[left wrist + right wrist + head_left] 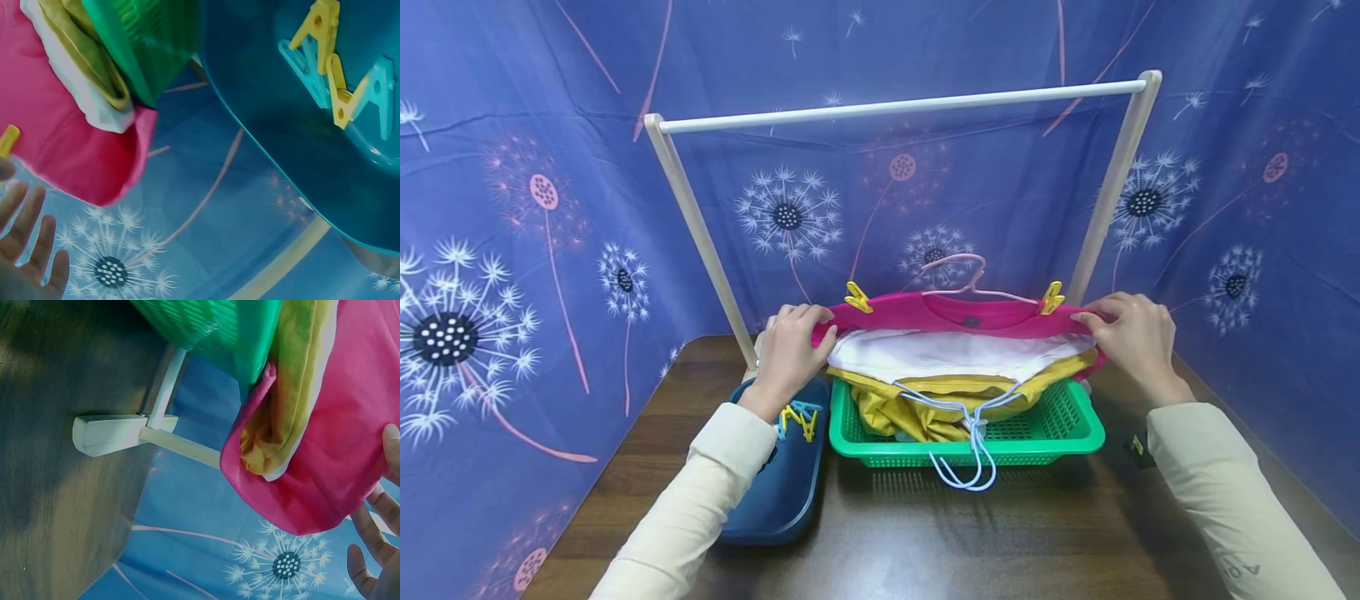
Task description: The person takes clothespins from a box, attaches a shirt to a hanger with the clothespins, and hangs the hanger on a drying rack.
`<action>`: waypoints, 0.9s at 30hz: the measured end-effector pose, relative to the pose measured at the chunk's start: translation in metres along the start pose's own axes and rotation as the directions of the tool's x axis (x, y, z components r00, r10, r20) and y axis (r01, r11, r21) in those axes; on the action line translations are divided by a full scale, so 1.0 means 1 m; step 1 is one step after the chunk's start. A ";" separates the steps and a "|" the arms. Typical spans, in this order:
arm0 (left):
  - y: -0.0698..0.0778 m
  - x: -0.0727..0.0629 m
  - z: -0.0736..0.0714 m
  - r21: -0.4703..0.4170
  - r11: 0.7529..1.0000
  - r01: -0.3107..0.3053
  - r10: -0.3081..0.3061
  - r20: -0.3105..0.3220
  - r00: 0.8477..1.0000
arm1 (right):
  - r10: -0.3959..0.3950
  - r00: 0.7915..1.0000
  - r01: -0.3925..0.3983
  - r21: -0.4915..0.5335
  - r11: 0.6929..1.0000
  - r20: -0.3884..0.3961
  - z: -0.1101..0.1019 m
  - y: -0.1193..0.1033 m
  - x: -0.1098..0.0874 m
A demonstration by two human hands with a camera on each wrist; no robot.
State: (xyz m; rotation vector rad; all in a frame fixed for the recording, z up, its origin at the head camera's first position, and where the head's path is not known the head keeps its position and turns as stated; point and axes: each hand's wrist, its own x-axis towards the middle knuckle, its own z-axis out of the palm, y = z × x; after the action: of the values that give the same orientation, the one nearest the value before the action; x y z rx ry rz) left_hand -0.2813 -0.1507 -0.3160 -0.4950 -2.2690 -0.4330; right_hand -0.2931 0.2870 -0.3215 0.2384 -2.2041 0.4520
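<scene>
A pink shirt [895, 315] hangs on a pink hanger [973, 290], with one yellow clip [857, 297] near its left shoulder and another yellow clip [1052, 297] near the right. My left hand [790, 350] pinches the shirt's left end. At the opposite end, my right hand [1137, 337] grips the cloth, thumb [392, 447] in front and fingers behind. Directly below the shirt, a white cloth [910, 354] and a yellow garment [880, 407] with a pale blue drawstring [977, 429] lie bunched over the green basket [955, 454].
Left of the basket stands a blue bin [790, 500] with several yellow and blue clips [805, 419] inside. A wooden rack with a white bar [902, 107] rises behind the basket. Something small and dark [1138, 450] lies on the table [925, 533] by the right sleeve.
</scene>
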 end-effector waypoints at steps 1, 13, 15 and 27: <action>-0.002 0.001 0.000 0.003 1.000 0.020 -0.020 -0.009 1.000 | -0.002 1.000 0.002 -0.001 1.000 0.000 0.000 0.000 0.000; -0.018 0.007 0.007 0.008 0.978 0.207 -0.207 0.072 0.976 | 0.010 1.000 -0.010 -0.006 1.000 0.016 -0.001 -0.001 0.000; -0.020 0.007 0.009 0.009 0.974 0.228 -0.228 0.103 0.968 | 0.011 1.000 -0.011 -0.007 1.000 0.015 -0.001 -0.001 0.000; -0.028 0.014 0.019 0.020 0.964 0.265 -0.265 0.168 0.950 | 0.006 1.000 -0.006 -0.002 1.000 0.006 -0.001 -0.001 0.000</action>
State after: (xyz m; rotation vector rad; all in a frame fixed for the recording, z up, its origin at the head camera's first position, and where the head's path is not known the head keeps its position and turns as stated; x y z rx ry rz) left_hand -0.3156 -0.1631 -0.3224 -0.2339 -2.5115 -0.5462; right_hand -0.2923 0.2862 -0.3207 0.2325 -2.2117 0.4528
